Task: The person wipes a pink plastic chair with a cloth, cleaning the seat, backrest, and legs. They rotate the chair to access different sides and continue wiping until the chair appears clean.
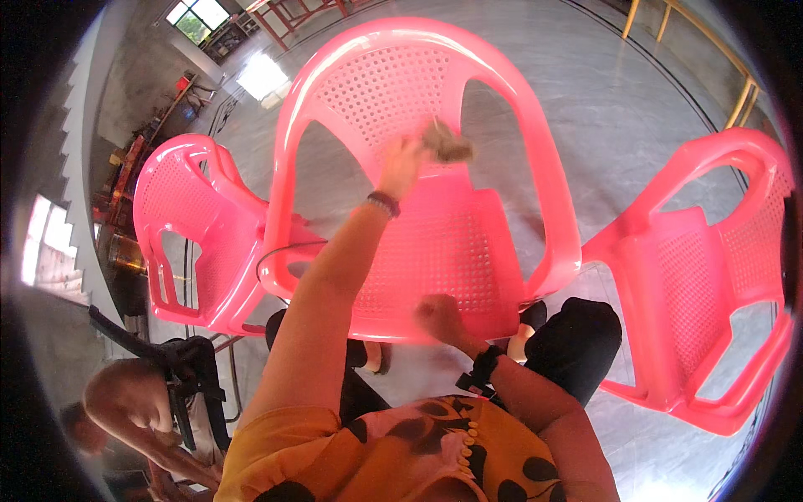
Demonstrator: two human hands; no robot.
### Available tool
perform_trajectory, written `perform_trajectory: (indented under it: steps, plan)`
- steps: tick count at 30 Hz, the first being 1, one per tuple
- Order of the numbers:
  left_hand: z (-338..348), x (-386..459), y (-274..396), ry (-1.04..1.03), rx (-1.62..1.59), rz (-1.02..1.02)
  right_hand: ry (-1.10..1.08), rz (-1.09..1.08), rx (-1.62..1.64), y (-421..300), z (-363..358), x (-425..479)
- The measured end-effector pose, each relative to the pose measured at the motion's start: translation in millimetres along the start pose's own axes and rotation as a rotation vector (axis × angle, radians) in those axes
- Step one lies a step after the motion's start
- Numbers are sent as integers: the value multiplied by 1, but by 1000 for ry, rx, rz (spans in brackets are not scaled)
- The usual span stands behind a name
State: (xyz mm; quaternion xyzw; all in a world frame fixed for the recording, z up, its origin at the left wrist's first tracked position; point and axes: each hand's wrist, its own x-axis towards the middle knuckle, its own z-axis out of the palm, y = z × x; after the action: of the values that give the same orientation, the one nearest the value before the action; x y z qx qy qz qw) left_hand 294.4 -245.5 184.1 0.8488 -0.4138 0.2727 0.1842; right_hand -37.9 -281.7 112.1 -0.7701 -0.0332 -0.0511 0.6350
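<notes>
In front of me stands a pink plastic armchair point(433, 251) with a perforated seat and backrest. My left hand point(404, 164), blurred and with a bracelet at its wrist, reaches to the lower backrest and grips a crumpled brownish cloth point(446, 143). Over the front part of the seat is my right hand point(439, 317), its fingers curled, with a black band at the wrist. I see nothing in it. Whether it touches the seat I cannot tell.
A second pink armchair point(182, 219) stands close at the left, another point(690, 282) at the right. A person point(132, 401) bends forward at the lower left. Yellow legs of furniture point(740, 103) stand at the upper right, a reddish frame point(282, 22) at the top.
</notes>
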Motion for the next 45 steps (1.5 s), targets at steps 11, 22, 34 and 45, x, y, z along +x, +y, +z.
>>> perform_trajectory:
  steps: [11,22,34,45]
  plan:
    - [-123,181,87,432,-12,239,16,109,-44,5,-12,-2]
    - [-29,112,75,220,-157,88,0,140,-82,-25,-23,1]
    - [-91,66,23,256,270,59,15,123,1,-7,-20,6]
    - [-134,100,-65,404,380,-44,-3,91,-75,-26,-15,6]
